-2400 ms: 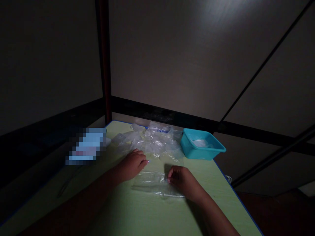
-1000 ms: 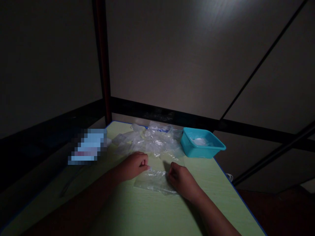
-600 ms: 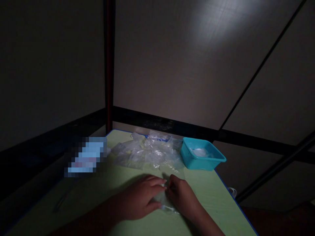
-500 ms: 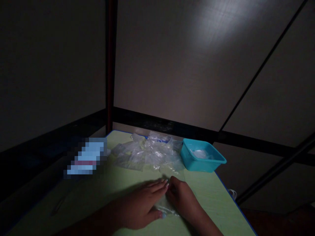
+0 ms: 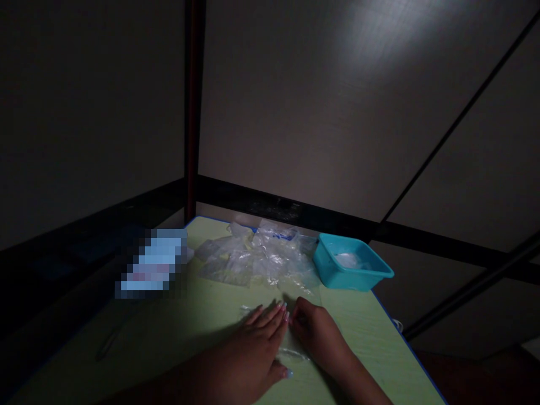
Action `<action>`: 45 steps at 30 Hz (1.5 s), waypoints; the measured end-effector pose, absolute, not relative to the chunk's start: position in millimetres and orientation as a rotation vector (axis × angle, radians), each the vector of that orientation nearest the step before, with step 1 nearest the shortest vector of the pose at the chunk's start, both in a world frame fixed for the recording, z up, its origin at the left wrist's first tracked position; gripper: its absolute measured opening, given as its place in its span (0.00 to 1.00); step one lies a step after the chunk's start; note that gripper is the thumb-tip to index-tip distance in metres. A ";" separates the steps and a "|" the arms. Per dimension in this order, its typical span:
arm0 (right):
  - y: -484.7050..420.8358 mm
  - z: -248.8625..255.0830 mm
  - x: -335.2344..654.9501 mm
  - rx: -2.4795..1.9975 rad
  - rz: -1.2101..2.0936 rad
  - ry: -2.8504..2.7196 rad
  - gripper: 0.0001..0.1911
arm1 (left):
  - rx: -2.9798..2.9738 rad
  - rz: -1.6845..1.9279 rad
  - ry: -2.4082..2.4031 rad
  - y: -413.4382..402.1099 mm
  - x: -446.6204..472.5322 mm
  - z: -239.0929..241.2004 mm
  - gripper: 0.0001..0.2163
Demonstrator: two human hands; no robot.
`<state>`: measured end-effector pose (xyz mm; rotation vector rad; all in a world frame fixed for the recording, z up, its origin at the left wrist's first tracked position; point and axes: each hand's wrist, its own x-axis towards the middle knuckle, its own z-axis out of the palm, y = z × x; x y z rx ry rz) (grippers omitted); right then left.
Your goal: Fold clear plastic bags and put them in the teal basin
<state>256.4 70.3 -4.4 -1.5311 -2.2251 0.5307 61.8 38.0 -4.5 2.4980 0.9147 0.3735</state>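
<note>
My left hand (image 5: 257, 349) lies flat with its fingers stretched out, pressing on a small clear plastic bag (image 5: 291, 351) on the green table (image 5: 185, 332). Most of the bag is hidden under that hand. My right hand (image 5: 320, 334) rests beside it with curled fingers at the bag's right edge, touching or pinching the plastic. The two hands' fingertips almost meet.
A heap of crumpled clear plastic bags (image 5: 261, 259) lies at the table's far end. A teal plastic tub (image 5: 352, 270) with something white inside stands at the far right corner. A blurred pale-blue object (image 5: 152, 267) sits at the left. Dark walls stand close behind.
My left hand has moved right, from beside the bag onto it, and flattened out. The right hand has stayed at the bag's right edge. The bag looks smaller, folded under my hands.
</note>
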 end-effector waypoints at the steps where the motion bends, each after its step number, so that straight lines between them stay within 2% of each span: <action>1: 70.0 -4.3 256.2 -1.537 0.523 -2.226 0.02 | 2.503 0.363 0.928 37.3 62.0 -5.5 0.31; 25: 73.2 3.0 282.0 -1.603 0.441 -2.155 0.05 | 2.577 0.235 1.074 33.8 62.2 -10.6 0.35; 29: 72.2 9.5 291.8 -1.660 0.313 -2.086 0.05 | 2.600 0.234 1.104 34.0 62.1 -3.1 0.34; 35: 37.8 25.5 292.6 -1.541 0.155 -2.065 0.10 | 2.655 0.376 1.075 40.5 59.2 1.4 0.31; 40: -2.4 12.5 290.0 -1.326 -0.146 -2.368 0.11 | 2.646 0.349 1.020 45.5 54.0 -6.0 0.35; 45: -12.1 -16.9 282.9 -1.034 -0.567 -2.584 0.28 | 2.649 0.302 1.023 46.3 52.5 -8.8 0.39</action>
